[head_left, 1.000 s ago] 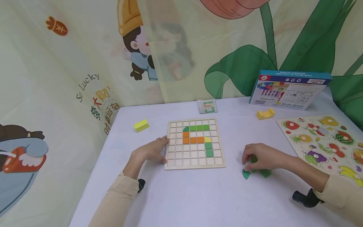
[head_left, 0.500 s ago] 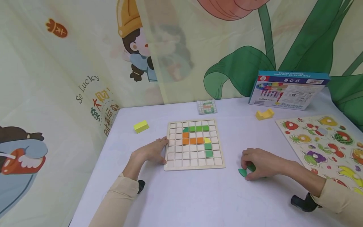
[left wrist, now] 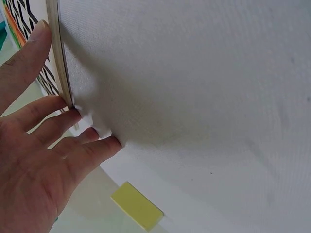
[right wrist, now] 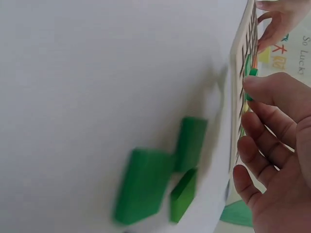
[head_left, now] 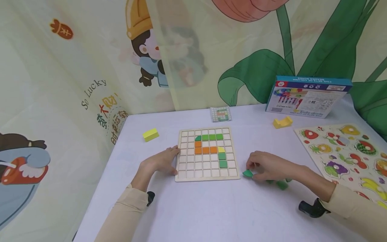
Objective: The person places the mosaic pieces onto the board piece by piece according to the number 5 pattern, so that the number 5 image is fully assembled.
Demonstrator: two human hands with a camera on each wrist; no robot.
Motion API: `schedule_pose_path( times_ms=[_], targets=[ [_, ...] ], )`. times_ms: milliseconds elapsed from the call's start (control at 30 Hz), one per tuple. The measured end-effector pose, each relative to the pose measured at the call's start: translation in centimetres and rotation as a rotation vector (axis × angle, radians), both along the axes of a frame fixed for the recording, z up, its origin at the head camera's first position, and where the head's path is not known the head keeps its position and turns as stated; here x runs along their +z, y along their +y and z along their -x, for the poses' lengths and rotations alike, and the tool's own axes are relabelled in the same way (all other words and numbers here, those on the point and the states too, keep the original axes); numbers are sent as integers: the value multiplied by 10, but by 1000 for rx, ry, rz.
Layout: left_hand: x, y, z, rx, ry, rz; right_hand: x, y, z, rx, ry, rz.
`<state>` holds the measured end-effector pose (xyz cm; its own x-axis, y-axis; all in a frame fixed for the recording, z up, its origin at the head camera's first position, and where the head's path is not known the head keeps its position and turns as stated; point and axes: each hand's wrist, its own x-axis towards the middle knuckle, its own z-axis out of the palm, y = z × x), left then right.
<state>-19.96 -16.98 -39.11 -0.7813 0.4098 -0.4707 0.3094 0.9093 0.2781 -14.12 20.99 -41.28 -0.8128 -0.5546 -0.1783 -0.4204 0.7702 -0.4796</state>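
Note:
A wooden grid board (head_left: pixel 208 171) with green, orange and yellow tiles set in its squares lies mid-table. My left hand (head_left: pixel 161 162) rests at the board's left edge, thumb and fingertips touching it with fingers extended, as the left wrist view also shows. Between thumb and forefinger my right hand (head_left: pixel 269 166) pinches a green tile (head_left: pixel 248 173) with a curved side, just right of the board's lower right corner. In the right wrist view most of that tile is hidden behind the thumb. Several loose green tiles (right wrist: pixel 146 187) lie on the table beneath the right hand.
A small pattern card (head_left: pixel 221 114) lies behind the board. A yellow block (head_left: pixel 150 134) is at the left, and a yellow curved piece (head_left: pixel 282 122) at the back right. A fruit puzzle board (head_left: pixel 341 148) occupies the right side; a box (head_left: pixel 308 97) stands behind it.
My right hand has moved left from the loose green tiles toward the board, carrying the pinched green tile and uncovering tiles behind it. The left hand has stayed at the board's edge.

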Motion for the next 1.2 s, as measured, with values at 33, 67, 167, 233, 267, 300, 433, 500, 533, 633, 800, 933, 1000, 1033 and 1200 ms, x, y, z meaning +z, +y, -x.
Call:
schedule_pose_path(
  times_ms=[33, 67, 167, 233, 267, 300, 433, 500, 533, 633, 800, 933, 1000, 1033, 1200],
  targets=[
    [0, 0, 0, 2, -3, -1, 1, -5, 3, 20, 24, 10],
    [0, 0, 0, 4, -6, -5, 2, -10, 6, 46, 47, 21],
    [1, 0, 0, 2, -12, -10, 2, -27, 13, 127, 113, 53],
    [1, 1, 0, 1, -15, -12, 1, -38, 17, 169, 144, 59],
    [2, 1, 0, -3, -15, -14, 0, -43, 18, 190, 156, 63],
    [2, 1, 0, -7, -14, -15, 0, -47, 19, 204, 167, 62],
    [2, 2, 1, -11, -11, -11, -1, -58, 23, 249, 197, 40],
    [2, 3, 1, -12, -8, -8, -1, -61, 24, 258, 202, 21],
    [2, 3, 1, -11, -7, -5, -1, -63, 25, 262, 203, 11],
    [2, 3, 2, -14, -4, -5, 0, -64, 26, 266, 205, -22],
    [3, 2, 2, -18, -4, -13, 0, -66, 27, 272, 219, -52],
    [2, 0, 2, -20, -4, -13, -2, -67, 26, 262, 216, -60],
    [1, 0, 3, -20, -3, -12, -3, -67, 25, 258, 210, -47],
    [1, -1, 3, -20, -3, -12, -4, -67, 24, 257, 207, -37],
    [0, -2, 3, -22, -2, -10, -7, -66, 23, 253, 212, 22]
  ],
)
